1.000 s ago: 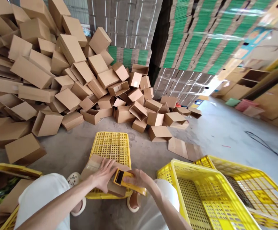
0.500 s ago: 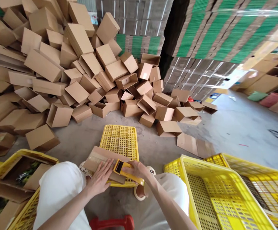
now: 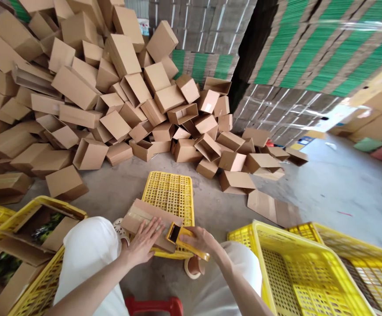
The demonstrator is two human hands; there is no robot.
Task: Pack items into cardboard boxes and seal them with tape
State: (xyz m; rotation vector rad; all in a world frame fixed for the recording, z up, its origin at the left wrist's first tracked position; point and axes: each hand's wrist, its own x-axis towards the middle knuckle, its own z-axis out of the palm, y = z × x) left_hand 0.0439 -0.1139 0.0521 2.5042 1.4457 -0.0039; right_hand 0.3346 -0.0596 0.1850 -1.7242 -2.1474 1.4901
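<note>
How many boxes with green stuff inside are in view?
2: the back box in the left yellow crate, and the near box in front of it, cut off by the picture's edge. More may be hidden.

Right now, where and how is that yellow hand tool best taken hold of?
Probably by the tool's slim body, from the right, as the right hand does: it extends rightward past the cardboard, while the wider, black-faced end lies over it, near the left hand.
</note>
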